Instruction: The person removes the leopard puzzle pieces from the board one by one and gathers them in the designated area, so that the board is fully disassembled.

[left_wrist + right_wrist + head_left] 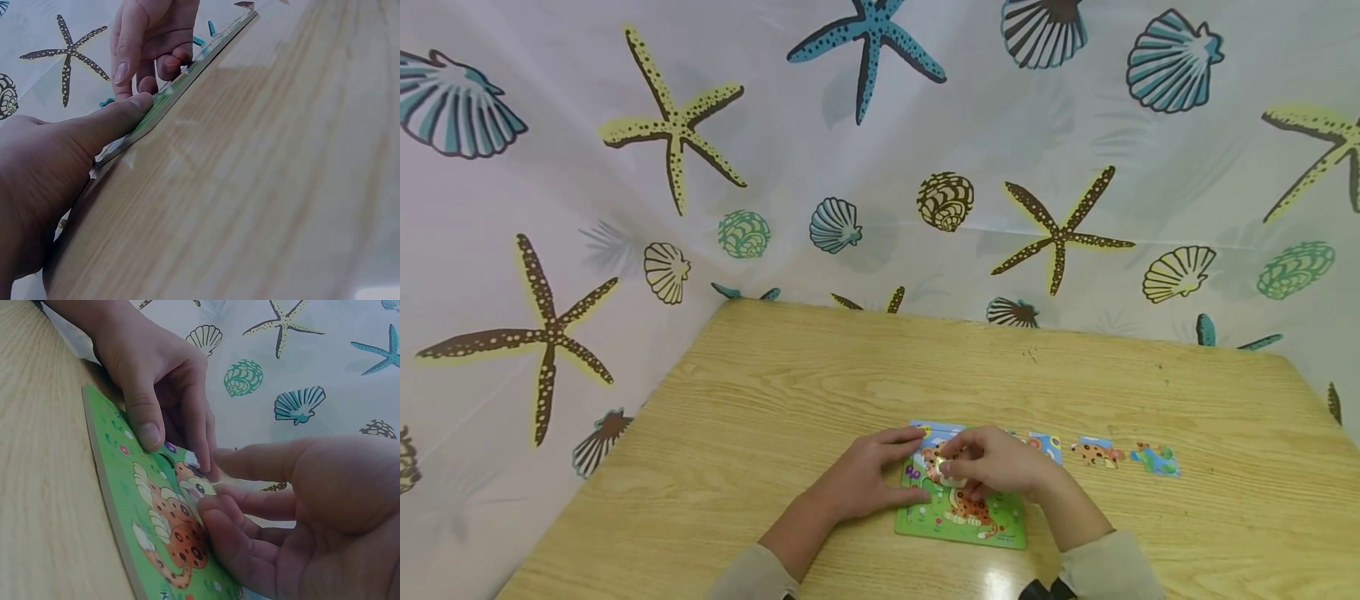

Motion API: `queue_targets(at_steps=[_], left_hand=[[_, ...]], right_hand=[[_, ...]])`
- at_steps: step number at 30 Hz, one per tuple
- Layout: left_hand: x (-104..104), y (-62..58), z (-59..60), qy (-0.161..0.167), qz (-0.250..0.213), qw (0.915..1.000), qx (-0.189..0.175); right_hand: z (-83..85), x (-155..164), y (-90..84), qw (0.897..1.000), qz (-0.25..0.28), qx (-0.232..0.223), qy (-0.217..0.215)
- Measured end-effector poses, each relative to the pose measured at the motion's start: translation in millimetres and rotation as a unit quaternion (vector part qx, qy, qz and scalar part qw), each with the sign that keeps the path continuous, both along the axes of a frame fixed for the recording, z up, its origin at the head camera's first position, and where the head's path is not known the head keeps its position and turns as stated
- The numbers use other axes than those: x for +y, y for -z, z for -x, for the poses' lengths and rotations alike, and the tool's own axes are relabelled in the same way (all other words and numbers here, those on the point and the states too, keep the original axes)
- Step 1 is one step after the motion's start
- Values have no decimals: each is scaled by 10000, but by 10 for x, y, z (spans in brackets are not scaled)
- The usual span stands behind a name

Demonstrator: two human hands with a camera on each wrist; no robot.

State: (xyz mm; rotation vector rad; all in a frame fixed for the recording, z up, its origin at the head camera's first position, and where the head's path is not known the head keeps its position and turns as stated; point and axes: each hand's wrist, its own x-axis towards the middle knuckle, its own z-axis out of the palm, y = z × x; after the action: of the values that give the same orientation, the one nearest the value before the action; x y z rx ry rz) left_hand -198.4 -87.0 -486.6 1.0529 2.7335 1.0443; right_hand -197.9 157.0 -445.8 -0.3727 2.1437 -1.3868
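Setting: wooden table (820, 392) w/ a seashell-and-starfish print sheet (880, 167) hung behind & to both sides.
Puzzle board: green tray-type jigsaw board (958, 517) lies flat near the table's front edge, about mid-width; a spotted orange animal pic is partly assembled in it.
Left hand: left hand (868, 479) rests on the board's left side, thumb on the near-left rim & fingers bent down onto the picture area; prob. pinning the board so it won't slide.
Right hand: right hand (1000, 462) sits over the board's upper middle, fingers curled, pinching a small pale puzzle piece (952, 478) at the animal's head; looks like it's being seated into a gap. Right wrist view shows the fingertips (215, 509) touching the board surface.
In the board: most pieces seem in place; exact gaps hidden under the hands.
Loose pieces: a row of loose pieces (1097, 453) lies flat on the table just right of the board, toward the right edge — one blue, one spotted orange, one blue-green; likely laid out face-up for easy picking.
Sleeves: pale sleeves at the bottom of the head view.
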Motion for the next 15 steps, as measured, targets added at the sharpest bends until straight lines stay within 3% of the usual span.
queue_targets(at_steps=[15], left_hand=[[13,-3,7,-9,-20,9999,-154]], right_hand=[[-5,-25,18,9994,316,123,120]])
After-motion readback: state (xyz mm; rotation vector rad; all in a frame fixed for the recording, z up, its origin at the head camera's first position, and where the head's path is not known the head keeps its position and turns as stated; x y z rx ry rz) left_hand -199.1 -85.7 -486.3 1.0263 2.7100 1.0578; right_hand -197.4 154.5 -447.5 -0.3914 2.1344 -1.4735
